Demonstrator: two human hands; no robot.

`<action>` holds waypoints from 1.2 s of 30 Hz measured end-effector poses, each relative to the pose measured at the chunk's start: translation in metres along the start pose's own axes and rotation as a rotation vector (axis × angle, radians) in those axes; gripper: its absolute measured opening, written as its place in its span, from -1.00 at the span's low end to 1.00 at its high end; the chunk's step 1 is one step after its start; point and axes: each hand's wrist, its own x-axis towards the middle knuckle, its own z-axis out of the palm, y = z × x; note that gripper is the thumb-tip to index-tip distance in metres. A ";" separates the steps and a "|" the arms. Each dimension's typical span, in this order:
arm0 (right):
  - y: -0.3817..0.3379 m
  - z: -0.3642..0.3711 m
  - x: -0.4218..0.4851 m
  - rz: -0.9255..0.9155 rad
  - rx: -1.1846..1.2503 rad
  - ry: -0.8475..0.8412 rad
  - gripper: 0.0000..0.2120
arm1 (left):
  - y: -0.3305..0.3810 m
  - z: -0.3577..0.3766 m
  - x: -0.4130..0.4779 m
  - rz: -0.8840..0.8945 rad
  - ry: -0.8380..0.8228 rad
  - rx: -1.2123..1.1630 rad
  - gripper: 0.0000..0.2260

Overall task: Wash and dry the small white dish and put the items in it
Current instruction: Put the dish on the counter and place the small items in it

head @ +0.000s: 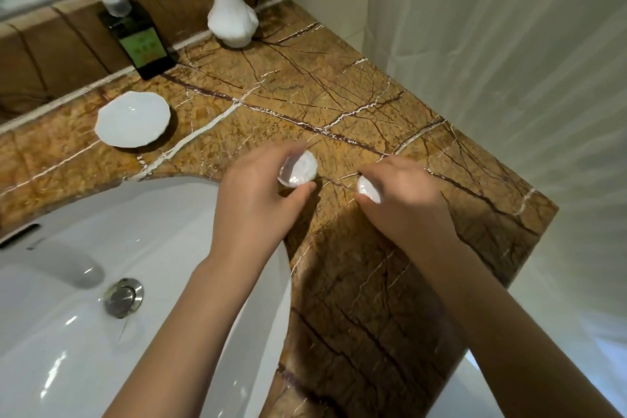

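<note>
The small white dish (133,124) with a scalloped rim sits empty on the brown marble counter (305,95), left of centre near the back wall. My left hand (258,200) pinches a round white wrapped soap (298,169) just above the counter. To its right, my right hand (403,204) closes on a second round white wrapped soap (368,189), mostly hidden under the fingers. Both hands are well to the right of the dish.
A white sink basin (68,332) with a steel drain plug (122,297) fills the lower left. A dark pump bottle (140,37) with a green label and a white vase (232,20) stand at the back wall. A white curtain (509,61) hangs on the right.
</note>
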 end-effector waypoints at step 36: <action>-0.158 -0.015 0.147 -0.508 0.221 0.081 -0.73 | -0.156 -0.075 0.071 -0.387 0.226 0.496 -0.69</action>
